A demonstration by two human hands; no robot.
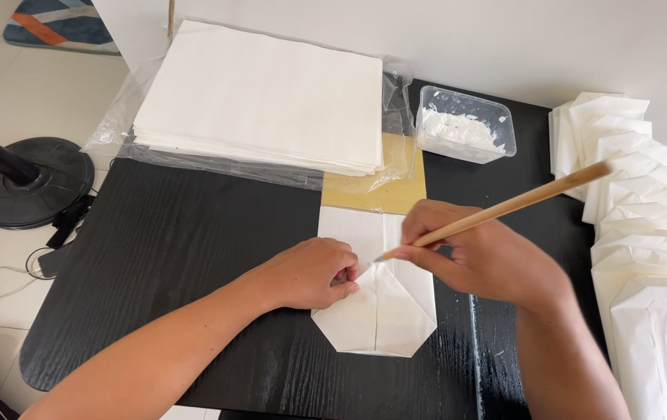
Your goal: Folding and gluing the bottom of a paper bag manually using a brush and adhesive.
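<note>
**Folded paper piece held flat, brush tip at centre fold**

Head view, looking down on black worktop (pixel 178 257).

Left hand (pixel 310 272): fingers curled, knuckles up, pressing down on the left part of a folded white paper piece (pixel 380 311). Not gripping anything; it pins the paper to the worktop.

Right hand (pixel 481 253): closed around a long wooden-handled brush (pixel 520 204), held like a pen. Handle slants up and to the right; the tip touches the paper near the centre fold, just beside the left fingertips.

Folded white paper piece: lies near the front middle of the worktop, between the two hands. Bottom corners are folded in, giving an angled lower edge; a vertical crease runs down the middle. Its upper end lies just below a tan sheet (pixel 376 190).

Surroundings:
- Stack of flat white paper sheets (pixel 259 93) on clear plastic wrap, at the back left, overlapping the tan sheet.
- Clear plastic tub (pixel 466 124) holding white paste, at the back, right of the stack.
- Row of finished folded white pieces (pixel 637 202), overlapped along the right edge.
- Dark round fan base (pixel 26 183) with cable on the tiled floor, left of the worktop.
</note>
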